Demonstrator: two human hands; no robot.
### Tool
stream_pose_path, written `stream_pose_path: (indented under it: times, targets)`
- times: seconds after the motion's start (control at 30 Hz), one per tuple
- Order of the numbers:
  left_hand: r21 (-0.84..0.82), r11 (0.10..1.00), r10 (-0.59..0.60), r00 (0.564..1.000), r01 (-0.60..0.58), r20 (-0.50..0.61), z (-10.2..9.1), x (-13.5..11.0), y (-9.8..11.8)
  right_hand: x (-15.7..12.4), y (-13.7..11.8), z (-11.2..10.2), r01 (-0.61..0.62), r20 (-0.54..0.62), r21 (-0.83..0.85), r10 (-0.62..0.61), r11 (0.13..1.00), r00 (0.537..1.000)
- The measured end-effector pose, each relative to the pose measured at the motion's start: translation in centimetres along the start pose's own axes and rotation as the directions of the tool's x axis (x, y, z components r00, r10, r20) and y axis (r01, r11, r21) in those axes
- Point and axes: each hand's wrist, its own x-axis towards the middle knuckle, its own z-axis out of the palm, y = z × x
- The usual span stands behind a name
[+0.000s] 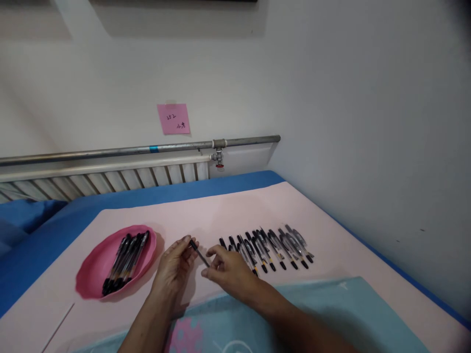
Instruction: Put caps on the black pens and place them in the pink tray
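Observation:
A slim pen (pixel 199 254) with a black end and a greyish clear barrel spans the gap between my two hands. The fingertips of my left hand (pixel 177 261) pinch its black end. At its lower end, the thumb and fingers of my right hand (pixel 230 268) are closed on the barrel. Many similar black-capped pens (pixel 272 247) lie slanted in loose rows just right of my right hand. To the left, a pink oval dish (pixel 91 274) carries a bundle of black pens (pixel 125 264).
A pale pink sheet (pixel 206 211) covers the blue surface (pixel 235 180). Nearer me lies a light blue patterned cloth (pixel 331 304). A thin white stick (pixel 58 327) rests at the lower left. Behind are a radiator (pixel 147 176), a metal pipe (pixel 128 150) and a pink note (pixel 173 119).

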Motion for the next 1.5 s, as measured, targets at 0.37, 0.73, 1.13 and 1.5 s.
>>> stream_pose_path:
  times: [0.37,0.73,1.13,1.5]
  targets:
    - [-0.056,0.997,0.047,0.996,-0.052,-0.079,-0.03,0.31,0.61,-0.12,0.21,-0.15,0.060,-0.021,-0.168,-0.064,0.984,0.998]
    - [-0.044,0.997,0.057,0.991,-0.063,-0.119,0.42,0.03,0.92,-0.30,0.12,-0.25,0.088,-0.021,-0.282,-0.098,0.955,0.995]
    - [-0.038,0.998,0.056,0.994,-0.059,-0.092,0.19,0.08,0.87,-0.16,-0.28,-0.40,0.092,-0.062,-0.335,-0.120,0.938,0.991]
    - [-0.017,0.999,0.039,0.997,-0.040,-0.067,0.04,0.11,0.70,-0.08,0.05,-0.40,0.093,-0.042,-0.324,-0.113,0.942,0.993]
